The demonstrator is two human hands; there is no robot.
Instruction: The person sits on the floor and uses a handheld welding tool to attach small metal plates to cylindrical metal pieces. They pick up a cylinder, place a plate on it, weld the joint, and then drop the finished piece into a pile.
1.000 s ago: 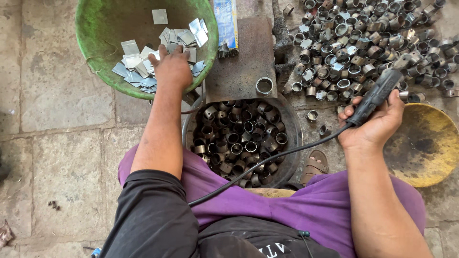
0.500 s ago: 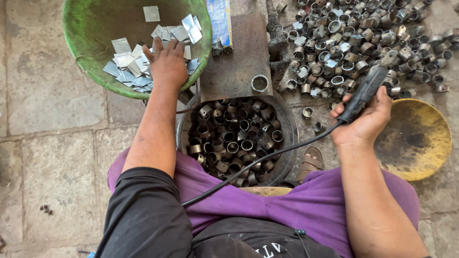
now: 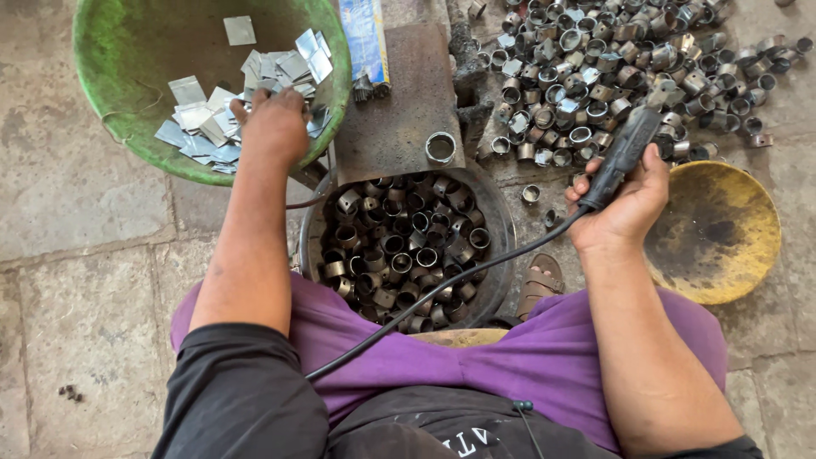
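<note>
Metal squares (image 3: 204, 140) under left hand (image 3: 272, 127) (right hand (image 3: 625, 204) grips black tool (image 3: 620, 157)).

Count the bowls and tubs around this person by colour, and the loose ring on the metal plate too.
Green tub, with flat metal squares: 1
Yellow bowl: 1
Dark round tub full of metal rings: 1
Loose ring on the metal plate: 1
Total: 4
</note>
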